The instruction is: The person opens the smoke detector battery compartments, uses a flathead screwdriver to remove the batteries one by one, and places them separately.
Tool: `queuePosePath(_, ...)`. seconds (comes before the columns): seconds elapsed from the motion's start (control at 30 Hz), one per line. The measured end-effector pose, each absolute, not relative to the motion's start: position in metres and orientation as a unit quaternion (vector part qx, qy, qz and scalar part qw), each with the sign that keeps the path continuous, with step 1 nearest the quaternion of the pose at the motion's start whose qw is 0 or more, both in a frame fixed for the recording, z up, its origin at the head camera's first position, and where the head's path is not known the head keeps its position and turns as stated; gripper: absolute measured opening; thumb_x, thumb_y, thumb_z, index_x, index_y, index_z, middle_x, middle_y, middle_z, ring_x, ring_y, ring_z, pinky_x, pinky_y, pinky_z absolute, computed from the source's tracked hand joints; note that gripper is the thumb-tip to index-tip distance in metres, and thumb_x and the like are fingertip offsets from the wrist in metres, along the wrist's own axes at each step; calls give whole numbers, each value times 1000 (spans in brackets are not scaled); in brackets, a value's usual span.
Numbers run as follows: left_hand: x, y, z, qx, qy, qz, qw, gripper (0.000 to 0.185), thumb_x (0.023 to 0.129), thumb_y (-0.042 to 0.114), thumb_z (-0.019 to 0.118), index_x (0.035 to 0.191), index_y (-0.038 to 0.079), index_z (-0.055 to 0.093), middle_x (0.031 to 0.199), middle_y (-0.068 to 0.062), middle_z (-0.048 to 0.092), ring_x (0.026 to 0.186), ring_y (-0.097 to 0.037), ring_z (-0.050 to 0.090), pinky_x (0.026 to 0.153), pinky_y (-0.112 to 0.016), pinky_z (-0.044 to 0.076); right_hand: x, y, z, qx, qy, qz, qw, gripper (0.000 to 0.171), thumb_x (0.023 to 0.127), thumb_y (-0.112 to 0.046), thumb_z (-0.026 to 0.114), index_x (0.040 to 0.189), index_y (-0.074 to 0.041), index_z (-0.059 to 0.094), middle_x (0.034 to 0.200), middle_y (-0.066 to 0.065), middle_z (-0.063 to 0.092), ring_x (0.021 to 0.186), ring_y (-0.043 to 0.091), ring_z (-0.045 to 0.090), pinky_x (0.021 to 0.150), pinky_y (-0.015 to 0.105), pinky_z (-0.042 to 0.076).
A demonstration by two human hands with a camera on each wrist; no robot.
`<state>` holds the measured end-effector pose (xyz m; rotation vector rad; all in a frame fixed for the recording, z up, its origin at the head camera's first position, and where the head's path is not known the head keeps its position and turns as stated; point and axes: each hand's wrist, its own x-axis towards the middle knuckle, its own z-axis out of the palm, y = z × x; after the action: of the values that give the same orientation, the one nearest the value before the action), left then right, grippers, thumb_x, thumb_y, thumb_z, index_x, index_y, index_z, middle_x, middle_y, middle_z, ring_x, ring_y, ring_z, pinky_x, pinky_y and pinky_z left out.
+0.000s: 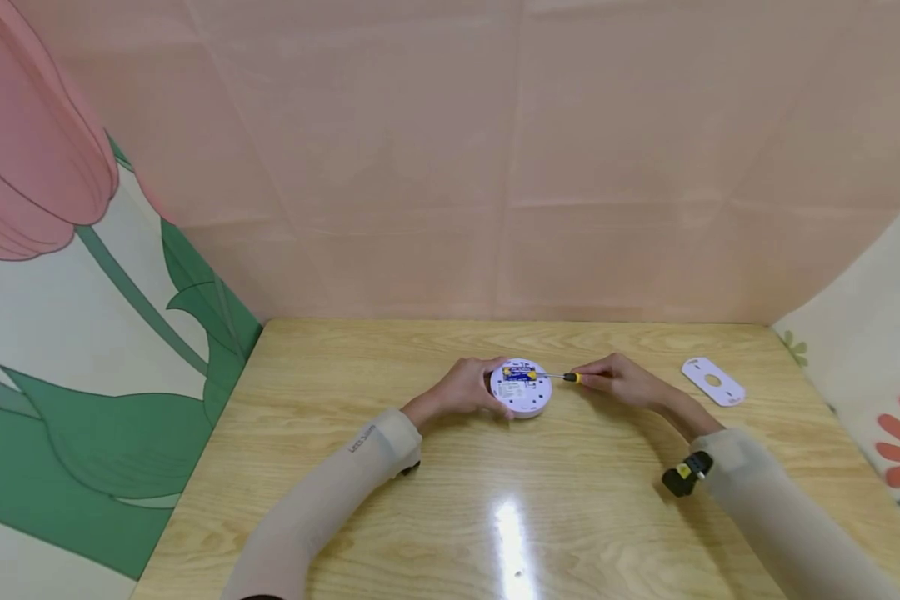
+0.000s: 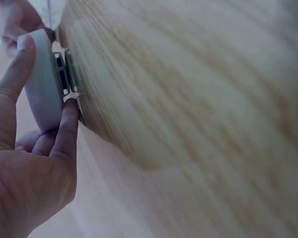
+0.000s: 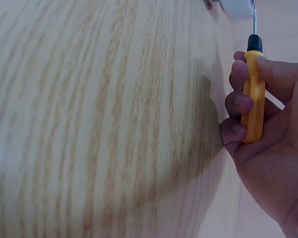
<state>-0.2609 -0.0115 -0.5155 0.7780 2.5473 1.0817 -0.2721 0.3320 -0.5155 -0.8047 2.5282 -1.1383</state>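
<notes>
A round white device point(image 1: 522, 387) lies on the wooden table point(image 1: 390, 367) with its labelled back facing up. My left hand point(image 1: 465, 388) grips its left rim, thumb and fingers curled round the white edge point(image 2: 39, 84). My right hand point(image 1: 622, 379) holds a yellow-handled screwdriver point(image 1: 570, 377), and its metal shaft reaches the top of the device. In the right wrist view the fingers wrap the yellow handle point(image 3: 253, 94) while the shaft points at the white device point(image 3: 236, 7).
A flat white oval plate with a round hole point(image 1: 713, 381) lies on the table to the right of my right hand. Pink and floral panels wall in the table at the back and both sides. Bare tabletop lies in front of my arms.
</notes>
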Motion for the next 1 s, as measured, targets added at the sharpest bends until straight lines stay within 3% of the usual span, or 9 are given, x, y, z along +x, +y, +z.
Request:
queuePosePath(0.4,-259,-11,-514,260,878,375,143,113,68,38,101,159,4,44,155,-15,55,143,-26,54,121,-34,41,-273,334,-516,-265,859,-413,147,26,106,-5,61,126,4,75,126,24,73,79,8,55,70,21,43)
queuePosePath(0.63,-260,-12,-513,260,877,376,144,113,68,37,101,159,4,44,155,-15,56,142,-25,55,121,-33,41,-275,334,-517,-257,861,-411,152,26,107,-6,61,127,3,74,121,22,73,66,6,40,60,23,37)
queuePosePath(1.0,-260,-11,-512,262,882,368,137,113,68,37,102,159,4,45,154,-15,57,142,-25,55,121,-32,41,-273,333,-516,-261,864,-406,140,27,106,-5,60,128,6,72,115,21,74,61,4,36,55,24,34)
